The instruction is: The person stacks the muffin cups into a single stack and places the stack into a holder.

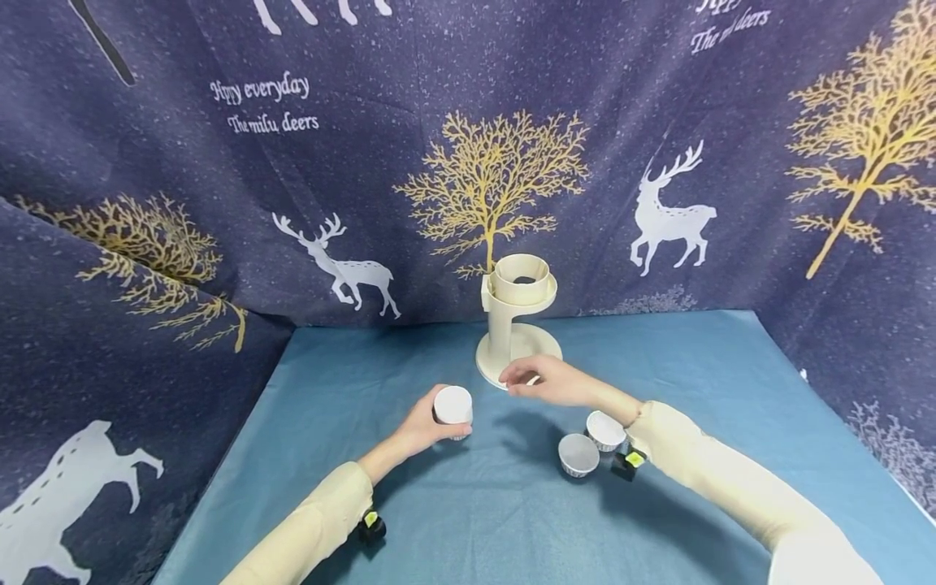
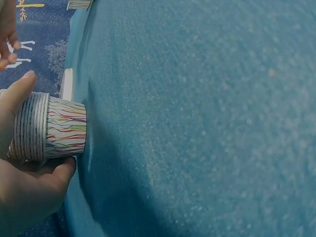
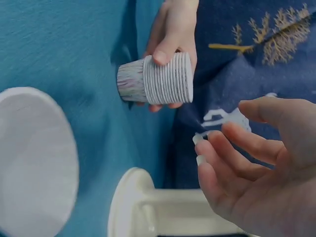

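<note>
The left grip (image 1: 420,424) holds a cup stack (image 1: 452,404) upright at the counter (image 1: 468,520), left of 2 cups (image 1: 578,455), while the right grip (image 1: 550,380), loose, holding nothing, hovers near the stand (image 1: 500,331) before a backdrop (image 1: 366,154) reading "Hppy everyday The milu deers".

One cup stack (image 1: 453,405), two loose cups (image 1: 578,455) (image 1: 605,431), one stand (image 1: 500,333).

Left hand (image 2: 29,195) gripping nested wavy-striped cups (image 2: 66,127); right hand (image 2: 7,29) upper left; blue cloth (image 2: 197,118) alongside
</note>
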The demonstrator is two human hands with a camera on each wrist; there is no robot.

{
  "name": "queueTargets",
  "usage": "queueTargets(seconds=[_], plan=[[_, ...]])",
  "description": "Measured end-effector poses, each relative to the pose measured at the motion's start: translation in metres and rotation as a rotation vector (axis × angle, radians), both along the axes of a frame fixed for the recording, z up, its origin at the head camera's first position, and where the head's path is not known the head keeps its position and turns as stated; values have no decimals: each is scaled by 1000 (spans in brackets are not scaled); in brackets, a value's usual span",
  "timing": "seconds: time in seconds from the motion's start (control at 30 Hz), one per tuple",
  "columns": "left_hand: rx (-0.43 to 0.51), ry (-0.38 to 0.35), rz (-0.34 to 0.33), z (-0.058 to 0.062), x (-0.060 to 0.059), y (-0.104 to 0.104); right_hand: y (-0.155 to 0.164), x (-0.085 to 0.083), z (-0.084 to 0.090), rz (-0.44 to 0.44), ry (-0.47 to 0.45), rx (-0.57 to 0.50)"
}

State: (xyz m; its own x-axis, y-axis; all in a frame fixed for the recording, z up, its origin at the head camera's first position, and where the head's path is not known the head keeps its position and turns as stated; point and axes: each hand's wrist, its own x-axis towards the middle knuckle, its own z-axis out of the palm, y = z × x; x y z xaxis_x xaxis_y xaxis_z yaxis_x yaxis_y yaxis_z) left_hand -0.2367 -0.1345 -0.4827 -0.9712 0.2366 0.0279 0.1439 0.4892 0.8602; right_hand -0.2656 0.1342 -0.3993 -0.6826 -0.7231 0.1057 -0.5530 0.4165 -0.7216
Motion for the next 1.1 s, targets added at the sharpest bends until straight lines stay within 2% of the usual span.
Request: queueTargets(seconds=[0.33, 0.43, 0.57, 0.77, 1.0, 1.1], plan=[[-35, -17, -3, 1, -1, -4, 28, 9, -5, 35, -87, 55], [-12, -25, -8, 0, 0, -3, 39, 11, -5, 47, -128, 63], [68, -18, -13, 1, 0, -3, 57, 11, -8, 78, -160, 52], [134, 13, -26, 6, 0, -2, 74, 13, -16, 88, -120, 136], [116, 12, -13, 11, 1, -1, 81, 22, -24, 40, 23, 289], [114, 34, -7, 11, 1, 1, 82, 27, -24, 38, 44, 327]])
